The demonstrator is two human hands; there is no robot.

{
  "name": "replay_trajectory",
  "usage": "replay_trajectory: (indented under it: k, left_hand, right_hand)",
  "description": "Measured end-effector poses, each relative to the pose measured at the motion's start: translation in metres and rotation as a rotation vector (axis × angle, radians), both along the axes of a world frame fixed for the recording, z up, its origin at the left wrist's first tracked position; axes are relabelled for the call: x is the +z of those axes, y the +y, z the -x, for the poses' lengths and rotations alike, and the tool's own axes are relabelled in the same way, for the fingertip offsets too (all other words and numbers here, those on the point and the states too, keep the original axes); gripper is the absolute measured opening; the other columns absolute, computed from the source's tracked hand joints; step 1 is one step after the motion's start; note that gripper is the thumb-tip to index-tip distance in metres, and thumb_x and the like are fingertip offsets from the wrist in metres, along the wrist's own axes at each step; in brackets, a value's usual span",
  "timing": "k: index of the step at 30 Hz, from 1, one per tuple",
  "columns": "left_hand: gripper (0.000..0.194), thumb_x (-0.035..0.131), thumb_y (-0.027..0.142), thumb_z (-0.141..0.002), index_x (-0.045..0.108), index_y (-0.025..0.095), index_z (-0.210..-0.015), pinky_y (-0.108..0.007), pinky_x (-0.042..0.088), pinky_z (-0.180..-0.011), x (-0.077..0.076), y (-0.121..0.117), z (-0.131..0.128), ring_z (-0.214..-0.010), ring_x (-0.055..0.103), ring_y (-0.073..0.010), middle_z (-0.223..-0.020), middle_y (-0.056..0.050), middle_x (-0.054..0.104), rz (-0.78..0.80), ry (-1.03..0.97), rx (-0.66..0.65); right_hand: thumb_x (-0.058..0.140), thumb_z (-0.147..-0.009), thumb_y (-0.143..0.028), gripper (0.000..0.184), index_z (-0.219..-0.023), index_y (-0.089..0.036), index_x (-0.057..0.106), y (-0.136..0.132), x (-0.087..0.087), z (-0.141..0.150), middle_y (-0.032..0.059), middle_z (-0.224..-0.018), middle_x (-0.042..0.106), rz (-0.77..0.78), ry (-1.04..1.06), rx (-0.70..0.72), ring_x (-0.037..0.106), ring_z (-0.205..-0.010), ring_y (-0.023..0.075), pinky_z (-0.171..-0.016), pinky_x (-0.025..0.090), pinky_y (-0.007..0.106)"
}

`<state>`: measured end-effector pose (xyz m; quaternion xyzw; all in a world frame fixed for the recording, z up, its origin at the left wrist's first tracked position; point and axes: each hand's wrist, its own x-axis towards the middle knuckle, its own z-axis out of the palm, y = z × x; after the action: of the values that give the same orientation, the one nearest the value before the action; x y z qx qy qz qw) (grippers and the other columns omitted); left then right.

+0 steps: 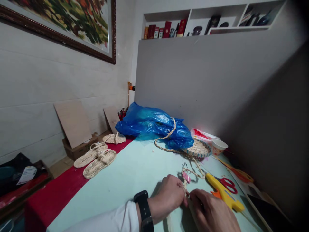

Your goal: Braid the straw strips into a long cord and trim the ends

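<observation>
My left hand (170, 191), with a black watch (144, 206) on its wrist, pinches a pale straw braid (185, 186) low over the table. My right hand (213, 211) is close beside it, fingers curled and meeting the same braid; its fingertips are partly hidden. Just beyond my fingers a pink clip (186, 177) sits at the braid. From there the braided cord (193, 161) loops away toward the blue bag. Loose pale strands (169, 222) hang below my left hand.
A yellow glue gun (224, 193) and red-handled scissors (229, 185) lie right of my hands. Farther back are a blue plastic bag (154, 124), a woven basket (199, 148) and a paper cup (218, 146). Straw sandals (100, 164) rest on red cloth (60, 193) at left.
</observation>
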<state>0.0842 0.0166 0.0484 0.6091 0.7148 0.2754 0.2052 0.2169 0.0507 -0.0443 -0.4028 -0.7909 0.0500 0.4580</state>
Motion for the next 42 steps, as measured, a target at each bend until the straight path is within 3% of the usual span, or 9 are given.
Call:
replay_trajectory:
  k: [5,9,19,24,37,42]
  left_hand:
    - [0.029,0.067,0.038,-0.086,0.065,0.018,-0.066,-0.036,0.051,-0.076,-0.001,0.003,0.003,-0.071,0.064,-0.0182,-0.064,0.003,0.063,0.024,0.05,-0.006]
    - [0.034,0.065,0.046,-0.089,0.065,0.017,-0.072,-0.036,0.051,-0.077,-0.006,0.007,0.007,-0.075,0.065,-0.0183,-0.072,0.002,0.066,0.015,0.045,-0.028]
    - [0.036,0.062,0.048,-0.092,0.067,0.017,-0.076,-0.032,0.051,-0.067,-0.015,0.014,0.017,-0.064,0.062,-0.0149,-0.066,0.003,0.064,0.039,0.03,-0.106]
    - [0.038,0.061,0.05,-0.093,0.065,0.017,-0.074,-0.03,0.049,-0.062,-0.015,0.015,0.019,-0.056,0.057,-0.0128,-0.062,0.005,0.061,0.047,0.04,-0.094]
    - [0.038,0.062,0.047,-0.091,0.063,0.018,-0.067,-0.031,0.048,-0.065,-0.008,0.006,0.012,-0.059,0.058,-0.0141,-0.061,0.004,0.061,0.007,0.0,-0.095]
    - [0.038,0.062,0.048,-0.091,0.063,0.018,-0.066,-0.032,0.049,-0.068,-0.005,0.004,0.01,-0.061,0.06,-0.0152,-0.06,0.004,0.061,0.018,0.016,-0.09]
  right_hand:
    - [0.04,-0.096,-0.024,0.031,-0.074,-0.026,0.063,-0.005,0.002,0.005,0.0006,-0.072,0.07,-0.119,-0.02,-0.026,0.068,-0.06,0.0195,-0.051,0.044,0.029]
    - [0.04,-0.096,-0.025,0.031,-0.074,-0.025,0.061,-0.013,0.004,0.01,0.0019,-0.072,0.069,-0.103,0.005,-0.064,0.067,-0.061,0.0202,-0.053,0.042,0.031]
    - [0.042,-0.095,-0.033,0.031,-0.072,-0.024,0.061,-0.01,0.012,-0.004,0.0042,-0.067,0.069,0.133,0.028,0.034,0.066,-0.06,0.021,-0.052,0.039,0.029]
    - [0.042,-0.095,-0.034,0.03,-0.072,-0.024,0.058,-0.009,0.009,-0.002,0.0043,-0.068,0.069,0.153,-0.005,0.012,0.064,-0.061,0.0218,-0.055,0.038,0.03]
    - [0.043,-0.091,-0.032,0.025,-0.071,-0.024,0.054,-0.005,0.012,-0.001,0.0042,-0.069,0.068,0.24,-0.033,0.072,0.063,-0.062,0.022,-0.057,0.04,0.031]
    - [0.042,-0.09,-0.033,0.027,-0.067,-0.023,0.053,-0.009,0.014,0.0,0.0057,-0.067,0.068,0.258,-0.039,0.028,0.062,-0.06,0.0222,-0.057,0.038,0.032]
